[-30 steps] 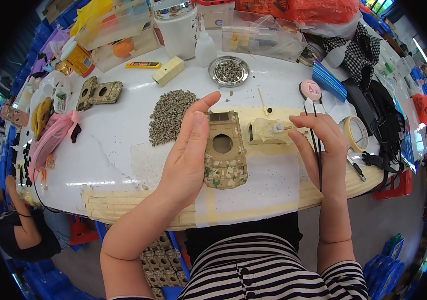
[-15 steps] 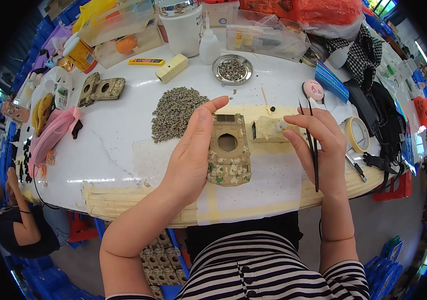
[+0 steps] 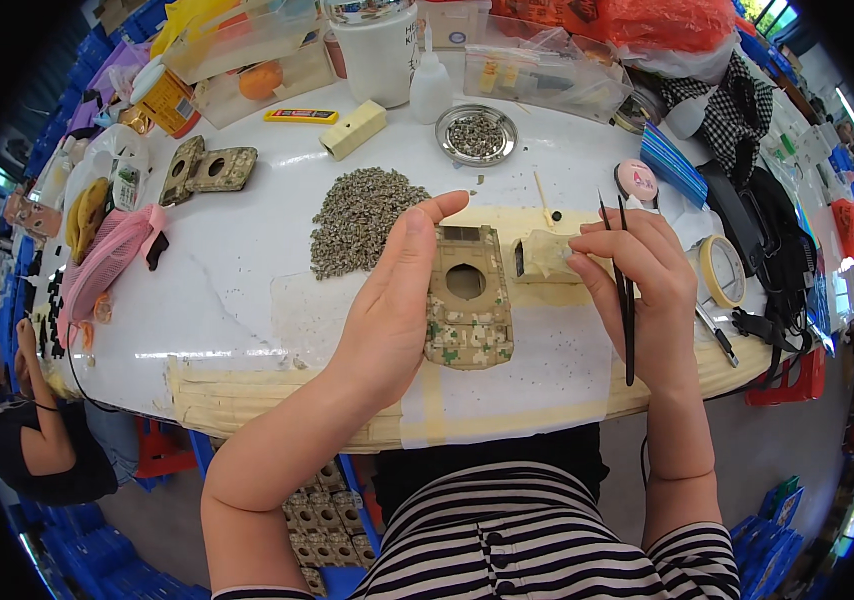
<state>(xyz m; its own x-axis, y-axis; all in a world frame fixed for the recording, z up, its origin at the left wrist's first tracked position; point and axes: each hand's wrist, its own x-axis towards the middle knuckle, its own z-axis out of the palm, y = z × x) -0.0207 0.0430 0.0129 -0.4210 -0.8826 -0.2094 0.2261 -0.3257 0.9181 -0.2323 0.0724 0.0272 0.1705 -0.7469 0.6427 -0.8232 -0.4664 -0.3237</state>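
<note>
Hull (image 3: 469, 312), camouflage-patterned with a round opening in its deck, is right in front of me, its near end over the white paper (image 3: 547, 375). My left hand (image 3: 392, 290) lies along its left side, one finger reaching past the far end; the others are hidden, so I cannot tell whether they grip. Just right of the hull sits a pale taped block (image 3: 535, 262). My right hand (image 3: 659, 265) has closed in over it, and the small white knob that showed on top is now covered; that puts my fingertips right at the knob, though I cannot see whether they pinch it. The same hand grasps black tweezers (image 3: 629, 310), tips pointing far. Far left of the hull spreads a heap of tiny parts (image 3: 362, 220); beyond, a metal dish (image 3: 507, 147) holds more. A tape roll (image 3: 704, 268) lies to the right.
</note>
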